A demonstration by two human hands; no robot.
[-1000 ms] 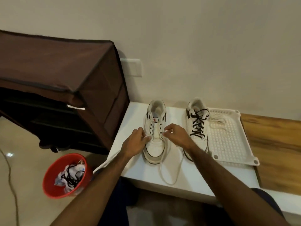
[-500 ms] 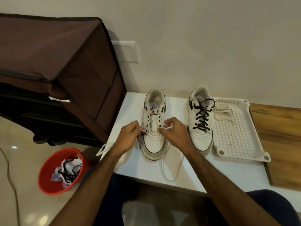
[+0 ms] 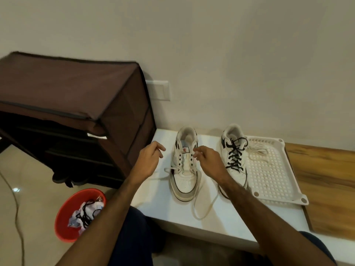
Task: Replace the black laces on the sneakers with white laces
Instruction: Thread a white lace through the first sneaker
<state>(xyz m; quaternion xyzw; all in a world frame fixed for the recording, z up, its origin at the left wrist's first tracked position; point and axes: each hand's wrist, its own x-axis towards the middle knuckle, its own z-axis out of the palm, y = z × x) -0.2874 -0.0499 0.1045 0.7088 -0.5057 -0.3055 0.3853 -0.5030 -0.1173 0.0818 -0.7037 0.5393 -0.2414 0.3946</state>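
The left sneaker [image 3: 184, 181] stands on the white bench [image 3: 159, 196], its eyelets bare except for a white lace [image 3: 199, 212] through the lowest pair. One lace end sticks out to the left, and the other side loops over the bench edge and runs up under my right forearm. My right hand [image 3: 209, 162] pinches at the right eyelet row, apparently on the lace tip. My left hand [image 3: 148, 160] hovers left of the shoe, its fingers loosely curled and holding nothing. The right sneaker [image 3: 233, 162] carries black laces.
A white perforated tray [image 3: 272, 181] with another white lace [image 3: 256, 150] lies right of the shoes, partly on a wooden board [image 3: 326, 189]. A brown fabric shoe rack [image 3: 76, 112] stands to the left. On the floor is a red bin [image 3: 63, 219] holding a black lace and paper.
My left hand has let go of the lace end and drawn away to the left. My right hand has moved up the right eyelet row. The head view has shifted.
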